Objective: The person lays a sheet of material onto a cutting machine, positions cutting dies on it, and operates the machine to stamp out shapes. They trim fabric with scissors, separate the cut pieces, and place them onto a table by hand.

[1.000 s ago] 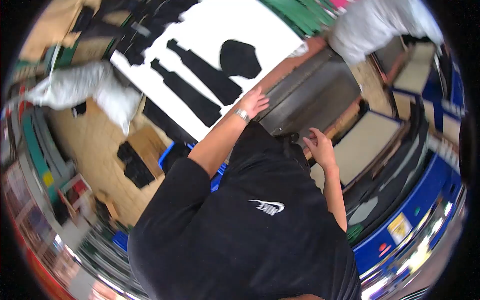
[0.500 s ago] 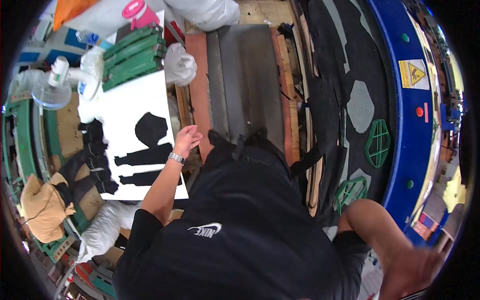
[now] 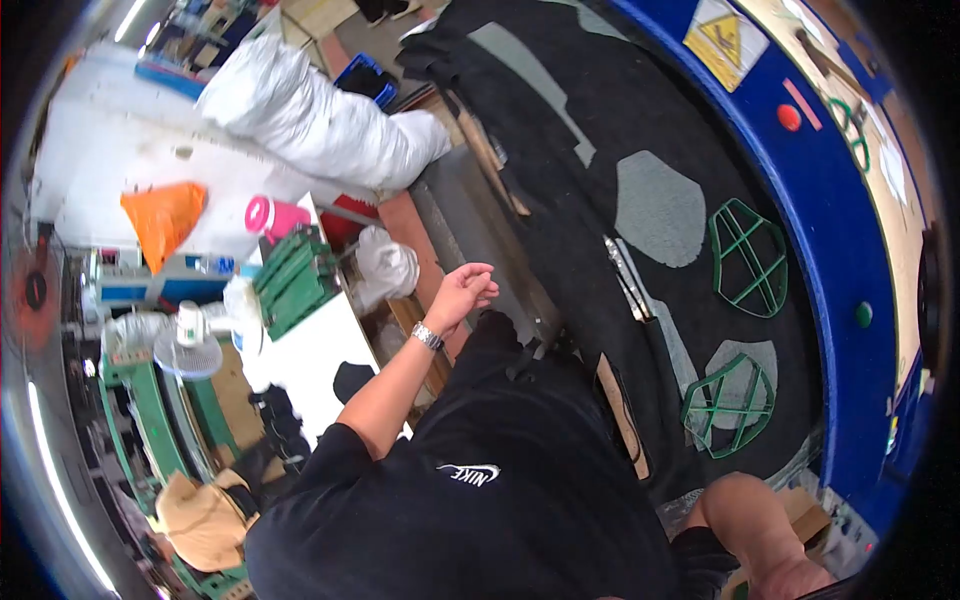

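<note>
My left hand (image 3: 464, 296), with a metal watch (image 3: 427, 336) on its wrist, hangs in the air in front of my body. Its fingers are loosely bent and hold nothing that I can see. Below it lies a long dark plate (image 3: 515, 285). My right hand (image 3: 792, 577) is at the lower right edge, largely cut off, so its fingers are hidden. Nearest to that arm, a green cutting die (image 3: 730, 405) rests on black sheet material (image 3: 560, 235). A second green cutting die (image 3: 750, 258) lies farther up, beside a grey rounded patch (image 3: 660, 208).
A blue machine beam (image 3: 790, 205) with a warning label (image 3: 725, 42) runs along the right. To the left, a white table (image 3: 315, 345) bears green slatted pieces (image 3: 296, 280) and a black cut piece (image 3: 352, 380). Large white sacks (image 3: 320, 115) lie beyond.
My view has turned right, bringing more of the black sheet into sight. My left hand stays raised in front of me. The right hand has dropped further out of the frame.
</note>
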Demonstrator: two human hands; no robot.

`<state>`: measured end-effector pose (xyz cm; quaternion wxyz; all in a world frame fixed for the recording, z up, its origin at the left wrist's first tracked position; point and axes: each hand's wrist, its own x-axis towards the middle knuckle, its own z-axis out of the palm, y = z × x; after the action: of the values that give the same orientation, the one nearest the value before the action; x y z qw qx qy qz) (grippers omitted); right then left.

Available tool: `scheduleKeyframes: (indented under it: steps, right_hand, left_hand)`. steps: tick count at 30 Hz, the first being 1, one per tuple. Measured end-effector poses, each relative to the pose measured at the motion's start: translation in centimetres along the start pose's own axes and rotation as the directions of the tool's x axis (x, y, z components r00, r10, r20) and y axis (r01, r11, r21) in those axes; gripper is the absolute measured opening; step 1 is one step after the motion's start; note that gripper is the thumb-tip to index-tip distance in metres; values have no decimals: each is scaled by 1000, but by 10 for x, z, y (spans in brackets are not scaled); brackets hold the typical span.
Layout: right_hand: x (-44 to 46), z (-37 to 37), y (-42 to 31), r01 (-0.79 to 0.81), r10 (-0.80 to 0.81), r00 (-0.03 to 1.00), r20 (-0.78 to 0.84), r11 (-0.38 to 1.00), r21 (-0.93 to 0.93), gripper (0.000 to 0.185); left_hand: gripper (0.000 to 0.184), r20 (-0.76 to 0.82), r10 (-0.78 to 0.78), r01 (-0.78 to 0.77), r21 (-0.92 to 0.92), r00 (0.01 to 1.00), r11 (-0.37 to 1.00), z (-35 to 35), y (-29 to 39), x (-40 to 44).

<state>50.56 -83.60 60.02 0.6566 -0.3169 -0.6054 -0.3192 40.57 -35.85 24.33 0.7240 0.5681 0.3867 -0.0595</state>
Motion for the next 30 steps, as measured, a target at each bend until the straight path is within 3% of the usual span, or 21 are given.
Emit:
scheduleKeyframes:
  steps: [4,5,6,7,8,9,10,11,14,16,18,20,21,22,25,26,28,30]
  right_hand:
    - [-59,-57,4,-354,340,935,-104,916,-189,18]
    - [-75,-53,12,-496,398,868,-296,687,-531,16]
    - [-92,-50,19,-603,440,756,-484,181,-777,14]
    - [-108,-45,28,-600,460,615,-641,-255,-758,13]
    - [-125,-44,45,-617,535,344,-772,-491,-615,22]
    - [-153,-46,53,-624,512,122,-850,-626,-467,35]
    - [-197,-59,34,-344,634,135,-761,-691,-636,46]
    - [-231,-53,24,-256,611,56,-790,-756,-603,57]
    - [-268,-14,27,-103,438,-128,-890,-898,-428,88]
    - [-272,-2,40,-137,340,-131,-931,-937,-323,95]
    - [-275,2,51,-130,253,-131,-958,-963,-237,94]
    - [-287,3,57,-95,211,-195,-958,-976,-195,88]
    - [-296,4,58,-105,201,-122,-972,-976,-189,76]
    - [-300,5,54,-103,172,-110,-979,-982,-161,76]
    - [-290,5,43,-345,193,-56,-979,-924,-163,62]
    - [-291,5,32,-429,211,43,-976,-879,-209,61]
    - [-254,10,23,-596,234,58,-970,-772,-222,59]
    - [-194,19,32,-642,318,162,-934,-685,-344,54]
  left_hand:
    - [24,49,196,-200,111,979,974,26,60,24]
    - [24,74,243,-252,141,967,957,29,75,32]
    - [24,104,288,-302,167,952,938,33,87,41]
    - [24,110,304,-321,210,946,923,36,99,51]
    - [24,125,322,-344,251,938,905,42,111,61]
    - [24,155,346,-377,291,926,879,47,121,72]
    - [23,206,366,-413,283,908,866,53,129,85]
    - [23,240,332,-394,296,912,870,61,141,93]
    - [23,406,300,-419,242,863,875,86,161,128]
    - [23,482,254,-436,315,839,843,103,180,145]
    - [22,565,235,-452,281,791,846,118,191,165]
    - [23,620,204,-495,342,758,799,131,204,176]
    - [23,660,188,-523,355,727,775,133,209,185]
    - [23,685,181,-533,345,706,773,136,213,190]
    - [22,725,148,-560,368,673,743,139,222,200]
    - [22,741,146,-591,383,655,709,138,224,205]
    - [21,739,157,-590,370,655,718,133,220,213]
    - [20,715,154,-548,360,681,755,130,215,216]
